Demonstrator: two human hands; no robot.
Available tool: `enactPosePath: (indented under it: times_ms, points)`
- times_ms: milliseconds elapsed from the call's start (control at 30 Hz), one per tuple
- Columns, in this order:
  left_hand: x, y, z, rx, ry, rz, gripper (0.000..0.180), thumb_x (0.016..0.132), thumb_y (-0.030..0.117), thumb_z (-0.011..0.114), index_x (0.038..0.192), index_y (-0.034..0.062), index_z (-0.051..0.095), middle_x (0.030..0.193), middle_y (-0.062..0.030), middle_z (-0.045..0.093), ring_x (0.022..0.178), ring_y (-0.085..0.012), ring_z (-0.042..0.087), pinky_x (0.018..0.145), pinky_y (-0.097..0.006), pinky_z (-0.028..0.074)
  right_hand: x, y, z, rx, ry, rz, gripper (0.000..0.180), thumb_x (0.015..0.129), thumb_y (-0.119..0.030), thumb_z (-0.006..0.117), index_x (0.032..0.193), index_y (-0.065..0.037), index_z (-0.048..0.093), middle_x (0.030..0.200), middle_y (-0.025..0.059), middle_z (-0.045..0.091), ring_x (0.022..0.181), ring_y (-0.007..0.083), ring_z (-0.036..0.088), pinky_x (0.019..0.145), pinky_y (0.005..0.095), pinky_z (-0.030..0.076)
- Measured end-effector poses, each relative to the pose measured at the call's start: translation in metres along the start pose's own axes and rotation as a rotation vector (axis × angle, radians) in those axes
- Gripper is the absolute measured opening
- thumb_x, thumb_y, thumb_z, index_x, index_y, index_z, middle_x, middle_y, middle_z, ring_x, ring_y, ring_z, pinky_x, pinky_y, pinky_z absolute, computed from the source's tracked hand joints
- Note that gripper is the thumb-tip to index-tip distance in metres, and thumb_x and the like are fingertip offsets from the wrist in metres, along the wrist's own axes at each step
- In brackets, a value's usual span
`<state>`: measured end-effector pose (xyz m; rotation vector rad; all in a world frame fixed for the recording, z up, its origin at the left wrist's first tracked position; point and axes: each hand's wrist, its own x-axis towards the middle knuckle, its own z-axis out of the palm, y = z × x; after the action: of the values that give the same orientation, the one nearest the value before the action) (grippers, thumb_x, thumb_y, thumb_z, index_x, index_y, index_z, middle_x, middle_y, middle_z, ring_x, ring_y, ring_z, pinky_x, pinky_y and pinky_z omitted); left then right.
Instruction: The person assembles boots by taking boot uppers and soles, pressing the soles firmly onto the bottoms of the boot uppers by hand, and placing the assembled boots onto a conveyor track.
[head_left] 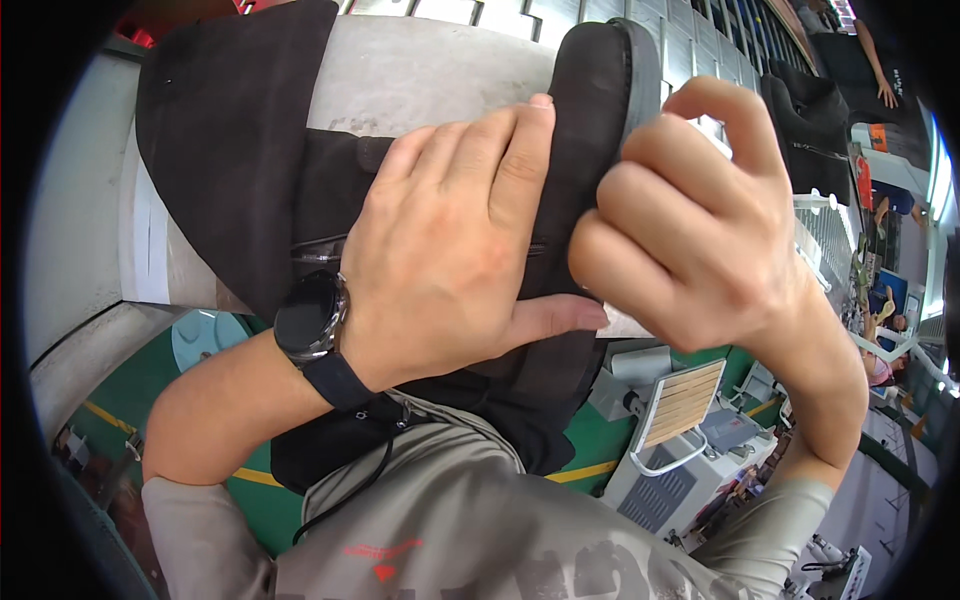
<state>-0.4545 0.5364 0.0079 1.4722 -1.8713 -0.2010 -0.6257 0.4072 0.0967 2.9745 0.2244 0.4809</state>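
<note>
A dark brown suede boot (590,85) lies on its side on a pale work surface (420,60), its wide shaft to the left and its foot on the right. A dark sole edge (643,75) runs along the foot's right side. My left hand (455,225) rests flat over the middle of the boot, fingers stretched and thumb pointing right; a black watch (310,315) is on that wrist. Close to the sole edge, my right hand (700,215) is closed with its fingers curled. What it holds, if anything, is hidden behind the fingers.
A metal roller rack (690,40) runs behind the work surface. More dark boots (805,110) stand at the right. Below right is a chair with a slatted wooden back (685,400); a light blue stool (205,338) is at lower left. Other people are at the far right.
</note>
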Motion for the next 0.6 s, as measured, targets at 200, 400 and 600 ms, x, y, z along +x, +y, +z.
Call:
enactPosePath:
  times_ms: [200, 400, 600]
  points:
    - [-0.001, -0.002, 0.001, -0.01, 0.009, -0.024, 0.124, 0.075, 0.064, 0.089, 0.162, -0.0077, 0.039, 0.143, -0.0258, 0.059, 0.126, -0.0441, 0.06, 0.109, -0.052, 0.046, -0.028, -0.02, -0.004, 0.092, -0.175, 0.44, 0.029, 0.069, -0.018, 0.085, 0.083, -0.01, 0.061, 0.074, 0.0006, 0.057, 0.072, 0.0229, 0.062, 0.075, 0.0395, 0.051]
    - [-0.001, 0.0, 0.0, -0.051, 0.0, -0.053, 0.125, 0.072, 0.063, 0.091, 0.161, -0.0074, 0.04, 0.143, -0.0242, 0.059, 0.124, -0.0426, 0.06, 0.11, -0.051, 0.046, -0.043, -0.045, 0.0, 0.944, 0.0, 1.206, 0.03, 0.101, -0.025, 0.08, 0.097, 0.002, 0.069, 0.091, 0.0101, 0.077, 0.084, 0.016, 0.074, 0.078, 0.032, 0.058]
    - [0.0, -0.003, -0.002, -0.074, -0.015, -0.073, 0.123, 0.071, 0.062, 0.091, 0.16, -0.0084, 0.042, 0.142, -0.0237, 0.059, 0.122, -0.0409, 0.06, 0.108, -0.051, 0.046, -0.038, -0.046, 0.014, 0.973, -0.026, 1.302, 0.042, 0.107, -0.033, 0.074, 0.087, 0.003, 0.068, 0.075, 0.0075, 0.073, 0.074, 0.0121, 0.071, 0.068, 0.0289, 0.056]
